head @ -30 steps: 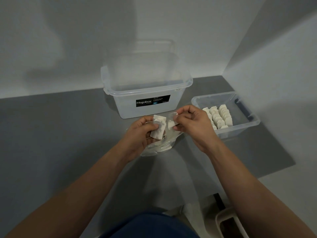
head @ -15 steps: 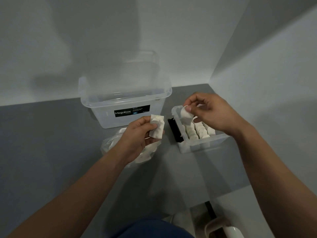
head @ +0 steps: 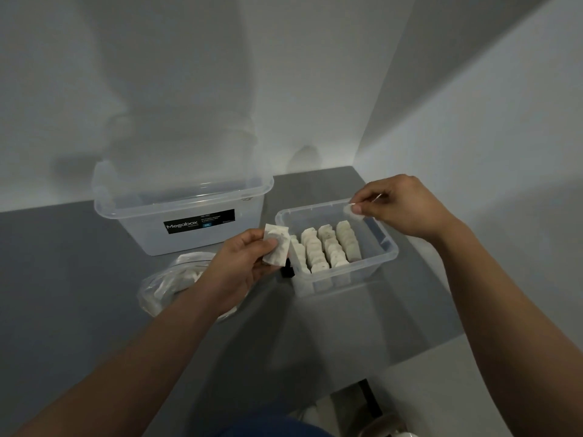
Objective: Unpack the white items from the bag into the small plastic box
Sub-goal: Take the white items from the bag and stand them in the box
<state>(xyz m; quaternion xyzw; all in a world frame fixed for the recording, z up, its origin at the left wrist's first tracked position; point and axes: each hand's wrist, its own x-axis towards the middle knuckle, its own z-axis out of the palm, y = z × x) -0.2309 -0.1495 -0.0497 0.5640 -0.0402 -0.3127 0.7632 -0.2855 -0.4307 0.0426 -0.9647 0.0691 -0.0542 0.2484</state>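
My right hand (head: 400, 209) was over the far right corner of the small plastic box (head: 389, 247), thumb and fingers (head: 366, 197) pinching 1 white piece (head: 348, 210) by its edge. The piece hung at the far rim, just past the far end of the rightmost row of white pieces (head: 347, 244) already standing in the box. As far as I could tell there were 4 rows, each running from the near wall toward the far wall. So the open slot lay below my fingertips and slightly toward me, and I judged the coming move as a short drop with the piece's flat face turned to match its row.

My left hand (head: 243, 266) was outside the box's left wall, fingers curled round a flat white packet (head: 277, 247) held upright, nearer the leftmost row. The bag (head: 164, 285) lay on the bench (head: 63, 279) under my left wrist, with more white pieces inside. The big clear box (head: 176, 209) stood behind it.
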